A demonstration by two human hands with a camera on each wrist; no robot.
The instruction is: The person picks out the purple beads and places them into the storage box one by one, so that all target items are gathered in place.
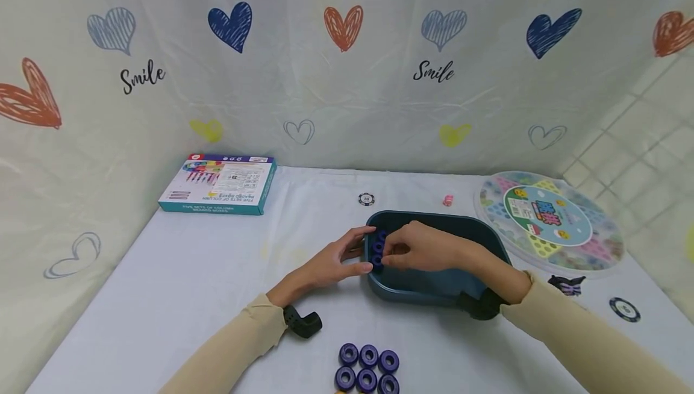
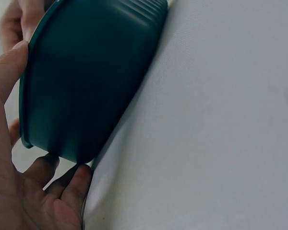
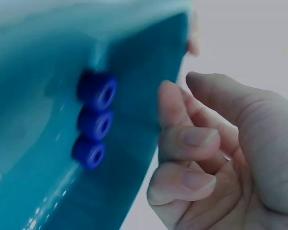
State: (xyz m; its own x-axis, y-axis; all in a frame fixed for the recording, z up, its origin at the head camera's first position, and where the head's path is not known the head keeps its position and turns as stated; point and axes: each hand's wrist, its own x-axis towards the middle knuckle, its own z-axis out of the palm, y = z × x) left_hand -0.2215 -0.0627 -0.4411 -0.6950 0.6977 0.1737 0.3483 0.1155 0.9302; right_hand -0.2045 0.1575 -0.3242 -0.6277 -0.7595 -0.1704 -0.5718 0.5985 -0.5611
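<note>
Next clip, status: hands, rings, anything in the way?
Left hand on tray's left end. Right hand over it, no ring seen in its fingers. Three purple rings lined up inside, at that end. No obstruction seen.

Bin [image 1: 434, 281]: dark teal, upright on the surface [image 1: 135, 309].
Rings inside [image 3: 90, 124]: three, purple, in a row at its left end.
Rings outside [image 1: 366, 372]: six, purple, holes up, two rows.
</note>
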